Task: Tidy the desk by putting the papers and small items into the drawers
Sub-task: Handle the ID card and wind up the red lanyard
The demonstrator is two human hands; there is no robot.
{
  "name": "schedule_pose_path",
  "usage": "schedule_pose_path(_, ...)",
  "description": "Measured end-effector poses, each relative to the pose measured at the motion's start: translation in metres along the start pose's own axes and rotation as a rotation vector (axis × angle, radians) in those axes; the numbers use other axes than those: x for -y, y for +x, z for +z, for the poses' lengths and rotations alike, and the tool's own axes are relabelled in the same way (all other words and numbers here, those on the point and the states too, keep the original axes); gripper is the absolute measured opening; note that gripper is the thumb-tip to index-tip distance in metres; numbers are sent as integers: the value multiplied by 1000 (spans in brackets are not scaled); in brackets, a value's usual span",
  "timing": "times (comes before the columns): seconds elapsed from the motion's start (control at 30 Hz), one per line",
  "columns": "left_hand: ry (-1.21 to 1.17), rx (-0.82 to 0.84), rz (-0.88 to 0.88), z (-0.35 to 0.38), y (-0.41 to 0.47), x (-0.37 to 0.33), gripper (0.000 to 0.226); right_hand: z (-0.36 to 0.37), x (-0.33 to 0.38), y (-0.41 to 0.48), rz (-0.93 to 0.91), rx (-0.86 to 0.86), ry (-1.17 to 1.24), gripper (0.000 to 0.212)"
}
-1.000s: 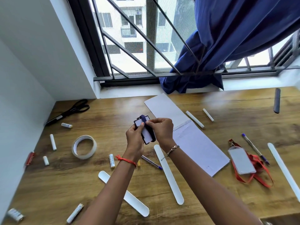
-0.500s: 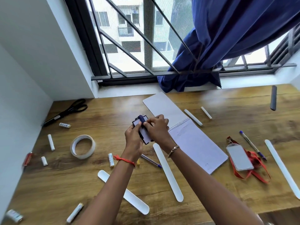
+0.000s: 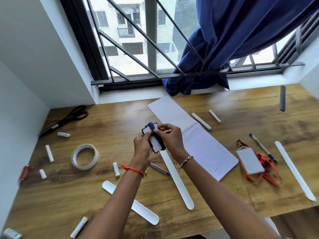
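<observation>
Both hands hold a black-framed ID card holder (image 3: pixel 154 141) with a dark blue strap wound around it, above the middle of the wooden desk (image 3: pixel 241 107). My left hand (image 3: pixel 142 145) grips its left edge. My right hand (image 3: pixel 170 138) pinches the strap at the top of the card. An open spiral notepad (image 3: pixel 198 144) lies just right of the hands. A second card holder with a red lanyard (image 3: pixel 250 160) lies further right. No drawer is in view.
A tape roll (image 3: pixel 84 158), several batteries and white chalk-like sticks, black scissors (image 3: pixel 65 119), pens (image 3: pixel 263 147) and three long white strips (image 3: pixel 176 179) are scattered over the desk. A white wall stands left; the window sill and blue curtain (image 3: pixel 241 40) are behind.
The hands have stayed in place, with the right fingers shifting slightly on the strap around the card holder. The head camera has tilted a little, so the desk sits slightly lower in view.
</observation>
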State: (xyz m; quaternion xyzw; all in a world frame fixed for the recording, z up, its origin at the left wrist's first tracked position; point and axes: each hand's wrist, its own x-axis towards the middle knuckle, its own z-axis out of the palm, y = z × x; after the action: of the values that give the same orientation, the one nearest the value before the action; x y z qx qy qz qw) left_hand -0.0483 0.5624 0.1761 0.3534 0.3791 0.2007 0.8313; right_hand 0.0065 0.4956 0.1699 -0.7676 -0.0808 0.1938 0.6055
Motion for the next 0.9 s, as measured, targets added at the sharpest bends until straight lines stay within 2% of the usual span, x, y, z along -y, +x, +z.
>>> schedule_pose_path(0.13,62,15,-7,0,0,3,20,-16,-3,-2,-16,67,-45,31)
schedule_pose_path(0.23,137,53,-22,-1,1,9,24,-27,-8,0,23,55,-25,40)
schedule_pose_path(0.47,310,219,-74,2,-5,26,30,-57,-19,-8,221,77,204,39)
schedule_pose_path(0.73,314,296,-147,24,-23,59,24,-106,-40,-37,265,129,250,46)
schedule_pose_path(0.9,438,441,-245,41,-42,91,27,-158,-50,-62,251,44,169,45)
